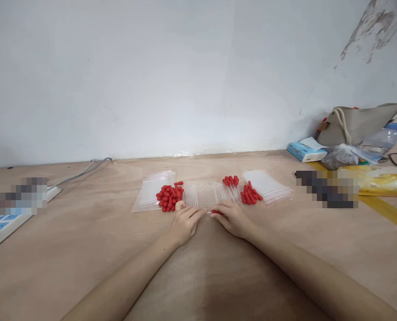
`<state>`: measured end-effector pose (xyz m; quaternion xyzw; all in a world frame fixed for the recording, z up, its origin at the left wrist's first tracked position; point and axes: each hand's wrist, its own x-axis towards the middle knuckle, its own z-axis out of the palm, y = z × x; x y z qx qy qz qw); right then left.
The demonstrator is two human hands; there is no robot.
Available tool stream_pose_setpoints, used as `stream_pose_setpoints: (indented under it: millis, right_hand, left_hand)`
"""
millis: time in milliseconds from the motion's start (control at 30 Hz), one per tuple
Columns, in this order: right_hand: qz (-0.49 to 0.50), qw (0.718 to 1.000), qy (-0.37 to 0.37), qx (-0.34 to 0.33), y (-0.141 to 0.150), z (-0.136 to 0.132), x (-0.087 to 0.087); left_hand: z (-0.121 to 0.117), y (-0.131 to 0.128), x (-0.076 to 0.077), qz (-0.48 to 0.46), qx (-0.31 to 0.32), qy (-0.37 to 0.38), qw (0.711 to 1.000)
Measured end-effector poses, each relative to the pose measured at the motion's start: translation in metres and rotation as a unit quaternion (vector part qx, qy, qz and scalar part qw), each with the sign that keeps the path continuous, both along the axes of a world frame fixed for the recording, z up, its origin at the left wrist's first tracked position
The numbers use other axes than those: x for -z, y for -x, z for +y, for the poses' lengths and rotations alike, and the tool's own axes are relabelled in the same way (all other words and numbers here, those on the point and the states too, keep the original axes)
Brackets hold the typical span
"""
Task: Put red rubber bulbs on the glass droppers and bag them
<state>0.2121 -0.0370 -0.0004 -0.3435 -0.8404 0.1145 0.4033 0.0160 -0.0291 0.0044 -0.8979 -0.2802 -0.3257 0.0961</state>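
My left hand (186,223) and my right hand (232,217) meet close together over the table. Between the fingertips of my right hand is a red rubber dropper bulb (217,212). My left fingers pinch a thin clear tube (208,212) that points at the bulb; whether the two are joined is too small to tell. A heap of red bulbs (167,197) lies beyond my left hand, a smaller one (251,196) beyond my right. Loose clear tubes (190,195) lie in a row between them. Several droppers with red bulbs fitted (231,180) rest at the row's right.
Clear plastic bags are stacked at left (146,191) and right (268,186). A power strip (7,223) sits far left. To the right are a tissue pack (305,150), a grey bag (362,122), yellow packaging (382,178) and a blurred-out dark object (328,189).
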Motion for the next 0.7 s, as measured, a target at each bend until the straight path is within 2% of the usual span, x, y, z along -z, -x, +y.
stream_pose_setpoints:
  millis: [100,233,333,400,500,600,700]
  right_hand:
    - [0.106,0.992,0.069,0.001,0.0,0.001,-0.005]
    - [0.253,0.953,0.166,0.018,-0.008,0.014,-0.019]
    - [0.298,0.93,0.188,0.106,-0.03,0.037,-0.037]
    - [0.268,0.925,0.179,0.202,-0.048,0.056,-0.048]
    - [0.117,0.922,0.196,0.311,-0.069,0.083,-0.054]
    - [-0.007,0.91,0.216,0.355,-0.074,0.099,-0.047]
    - [-0.035,0.903,0.223,0.366,-0.067,0.103,-0.039]
  left_hand:
    - [-0.002,-0.002,-0.001,-0.01,0.01,0.03,0.999]
    - [-0.005,-0.003,-0.005,-0.014,0.027,0.068,0.997]
    - [-0.005,-0.002,-0.007,-0.022,-0.002,0.082,0.996]
    - [-0.004,-0.001,-0.007,-0.018,-0.01,0.085,0.996]
    - [-0.003,-0.002,-0.005,-0.006,-0.008,0.096,0.995]
    - [-0.003,-0.002,-0.004,0.0,-0.009,0.107,0.994]
    - [-0.003,-0.002,-0.004,0.001,-0.014,0.106,0.994]
